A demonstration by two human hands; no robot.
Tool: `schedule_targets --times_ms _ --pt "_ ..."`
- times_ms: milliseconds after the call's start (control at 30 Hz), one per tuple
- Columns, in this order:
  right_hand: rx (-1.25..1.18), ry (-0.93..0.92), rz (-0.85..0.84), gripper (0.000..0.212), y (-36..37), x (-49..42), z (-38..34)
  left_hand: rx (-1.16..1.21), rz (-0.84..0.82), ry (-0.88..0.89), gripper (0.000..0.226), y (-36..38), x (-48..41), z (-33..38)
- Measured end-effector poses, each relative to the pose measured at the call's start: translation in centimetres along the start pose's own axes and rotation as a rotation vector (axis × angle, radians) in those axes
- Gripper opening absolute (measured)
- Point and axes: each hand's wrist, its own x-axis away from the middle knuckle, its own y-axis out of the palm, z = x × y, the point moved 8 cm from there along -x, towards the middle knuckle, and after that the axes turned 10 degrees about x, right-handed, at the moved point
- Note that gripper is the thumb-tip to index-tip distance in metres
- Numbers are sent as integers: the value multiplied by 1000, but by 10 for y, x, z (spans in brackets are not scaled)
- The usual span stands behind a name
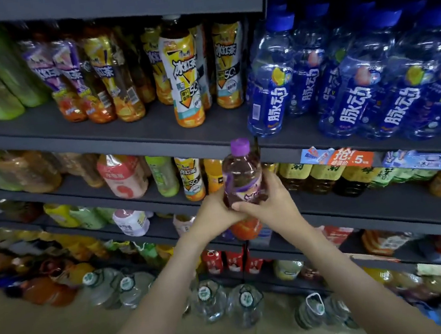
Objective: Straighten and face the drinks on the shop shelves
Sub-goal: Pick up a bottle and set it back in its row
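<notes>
Purple-capped bottle (243,180): held upright in the air in front of the shelving, off any shelf, at the height of the second shelf's front edge and just left of the upright that splits the bays. Clear plastic, dark tea-coloured liquid up into the neck, purple label wrap at mid-body, orange band at the base.

Left hand (216,212): fingers closed around the lower body from the left. Right hand (268,202): fingers wrapped round the label zone from the right, thumb across the front. The two hands touch each other below the label.

Handling, judged: full, so moderately heavy for its size and bottom-steady. Thin walls likely give under a hard squeeze; the film label looks glossy and may slip or twist under the fingers. Not fragile. Best hold is the mid-body waist where the hands are now; rotate by the body, not the cap, to bring the label front.

Surroundings: matching purple-label bottles (51,76) stand on the upper shelf (127,133) toward its left end, leaning. Yellow iced-tea bottle (183,77) stands at that shelf's front edge. Blue-capped bottles (269,78) fill the right bay. Large water jugs (209,300) sit on the floor below.
</notes>
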Motion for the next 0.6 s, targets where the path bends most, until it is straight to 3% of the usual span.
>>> schedule_targets --times_ms 100,233,400,500,600 --pt "-40 -56 -142 55 18 -8 -30 44 17 8 19 -39 5 12" --pt "-123 -62 -158 35 36 -19 -75 21 -67 34 23 -86 17 36" --pt "-275 -85 -285 35 81 -39 -136 -256 -58 107 41 -171 19 52" --pt "-265 -116 -132 44 107 -57 -172 -341 -29 243 35 -226 22 69" --pt "-266 -221 83 59 132 -70 -215 -379 88 439 58 -284 25 82"
